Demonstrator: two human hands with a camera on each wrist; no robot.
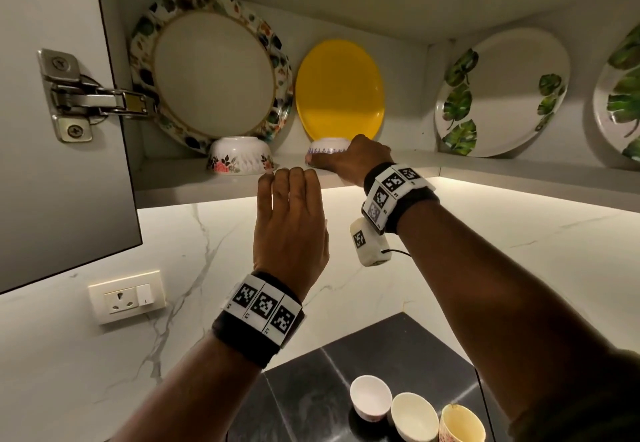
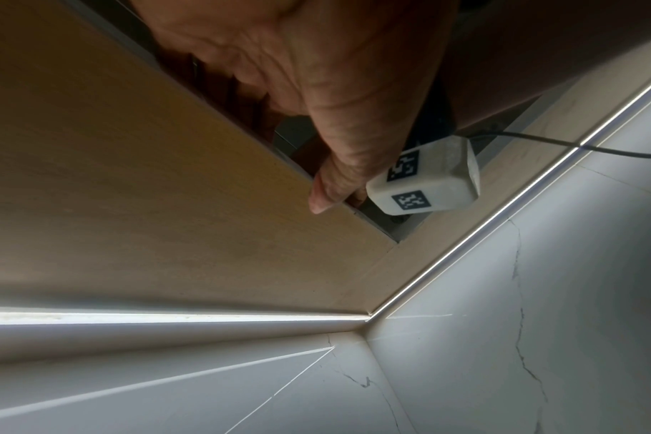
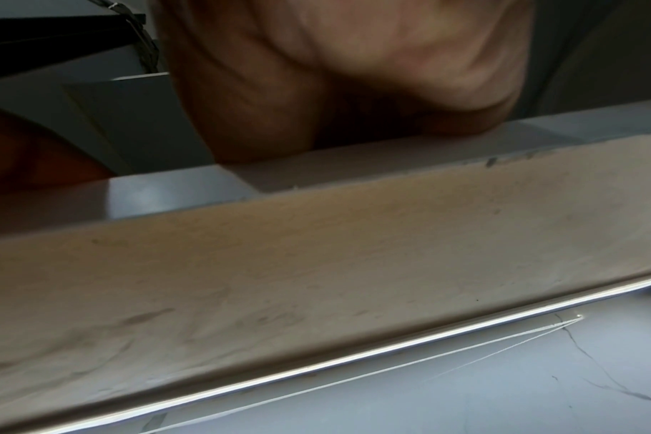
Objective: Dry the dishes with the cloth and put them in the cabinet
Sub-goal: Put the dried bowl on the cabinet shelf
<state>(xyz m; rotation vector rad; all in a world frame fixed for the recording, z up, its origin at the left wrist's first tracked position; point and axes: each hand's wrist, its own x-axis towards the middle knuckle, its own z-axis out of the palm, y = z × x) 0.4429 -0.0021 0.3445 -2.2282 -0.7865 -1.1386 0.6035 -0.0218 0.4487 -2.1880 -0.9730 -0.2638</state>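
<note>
Nearest to us in the head view, three small cups (image 1: pixel 370 396) stand side by side on the dark countertop (image 1: pixel 311 389), mouths up, between our forearms. Above them our left hand (image 1: pixel 289 230) is raised with its fingers straight and together, holding nothing, the fingertips (image 1: pixel 292 176) level with the front edge of the cabinet shelf (image 1: pixel 194 185). The left wrist view adds what the head view hides: the palm side of that hand (image 2: pixel 316 73), bare, against the pale underside of the cabinet (image 2: pixel 149 176), and the white tagged camera block (image 2: pixel 426 182) under the other wrist.

Farther in, our right hand (image 1: pixel 349 159) reaches onto the shelf and curls round a small white bowl (image 1: pixel 327 147) with a blue pattern, standing upside down. Only the head view shows this bowl; in the right wrist view the shelf's front edge (image 3: pixel 316 249) cuts it off, and we see only the heel of the hand (image 3: pixel 353 73).

Left of it, apart, a floral bowl (image 1: pixel 239 155) sits upside down on the same shelf. Behind them a flower-rimmed plate (image 1: pixel 211 70) and a yellow plate (image 1: pixel 341 89) lean on the back wall; two leaf-printed plates (image 1: pixel 502 95) lean farther right. The cabinet door (image 1: pixel 52 112) stands open at left.
</note>
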